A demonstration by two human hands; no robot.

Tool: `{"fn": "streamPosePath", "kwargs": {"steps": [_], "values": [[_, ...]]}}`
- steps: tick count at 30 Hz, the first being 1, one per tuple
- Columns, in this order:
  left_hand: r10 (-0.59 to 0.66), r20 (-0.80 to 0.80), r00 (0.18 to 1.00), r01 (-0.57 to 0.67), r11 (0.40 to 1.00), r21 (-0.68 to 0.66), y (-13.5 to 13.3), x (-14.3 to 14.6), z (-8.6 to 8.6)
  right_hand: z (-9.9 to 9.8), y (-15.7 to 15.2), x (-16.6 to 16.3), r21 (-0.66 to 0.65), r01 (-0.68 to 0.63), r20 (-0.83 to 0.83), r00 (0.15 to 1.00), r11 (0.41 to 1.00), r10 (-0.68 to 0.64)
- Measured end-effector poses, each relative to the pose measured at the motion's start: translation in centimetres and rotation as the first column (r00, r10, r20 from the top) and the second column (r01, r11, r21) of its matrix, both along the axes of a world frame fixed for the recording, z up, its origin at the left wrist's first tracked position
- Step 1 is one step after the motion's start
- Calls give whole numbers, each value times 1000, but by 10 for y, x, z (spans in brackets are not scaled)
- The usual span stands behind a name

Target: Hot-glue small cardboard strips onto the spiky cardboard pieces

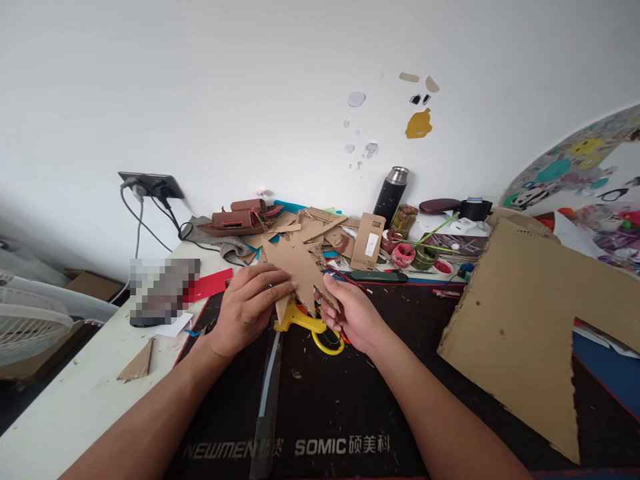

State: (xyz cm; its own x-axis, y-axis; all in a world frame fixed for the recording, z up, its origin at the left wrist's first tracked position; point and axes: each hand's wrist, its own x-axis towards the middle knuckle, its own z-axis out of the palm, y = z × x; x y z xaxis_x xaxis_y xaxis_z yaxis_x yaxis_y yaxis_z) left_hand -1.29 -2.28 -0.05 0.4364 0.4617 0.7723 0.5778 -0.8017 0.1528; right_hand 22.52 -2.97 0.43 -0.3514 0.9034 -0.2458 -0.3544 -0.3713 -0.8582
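Note:
A pointed, star-like cardboard cutout is held up over a black desk mat. My left hand grips its left side with the fingers curled over the edge. My right hand pinches its lower right point. Yellow-handled scissors lie on the mat just beneath the cutout, partly hidden by both hands. A metal ruler runs along the mat below my left hand.
A large cut cardboard sheet leans at the right. Cardboard scraps, a model boat, a black flask, paint jars and brushes crowd the back. A wall socket with cords, a fan and a small cardboard triangle are at left.

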Motion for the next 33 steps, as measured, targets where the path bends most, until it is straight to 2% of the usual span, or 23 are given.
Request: {"fn": "streamPosePath", "kwargs": {"steps": [2,4,6,7,10,12,15,17,20,24,26,29,33], "values": [[32,60,998,-29,998,-52,-1,4,-2,0,-1,-1,22,15,0,1000,1000,-15],[122,179,976,-93,983,-160,0,8,-5,1,-1,-2,33,65,-6,998,997,-65],[206,293,934,-106,940,-324,1,9,-9,1,0,-1,38,126,-1,992,991,-126],[221,324,920,-68,903,-423,2,10,-11,1,1,-1,45,153,5,988,987,-153],[189,346,919,111,717,-688,2,13,-12,0,2,0,92,213,35,975,973,-217],[161,369,916,217,573,-790,1,17,-10,0,1,-1,131,239,56,967,962,-248],[171,457,873,362,399,-842,-1,23,-5,1,-1,-3,169,257,78,959,952,-272],[205,515,832,437,329,-837,-1,25,-2,1,-2,-3,182,257,87,957,949,-276],[240,562,791,498,281,-821,0,25,0,2,-2,-4,201,247,104,957,948,-272],[113,562,819,534,209,-819,0,22,-1,1,-2,-4,222,243,121,954,944,-274],[44,548,836,529,205,-824,-1,20,-1,0,-3,-5,225,242,129,953,944,-276],[7,514,858,502,202,-841,-3,20,1,-1,-4,-6,241,232,157,949,942,-274],[42,534,844,523,148,-839,-4,21,3,-2,-6,-8,269,218,184,944,938,-272]]}}
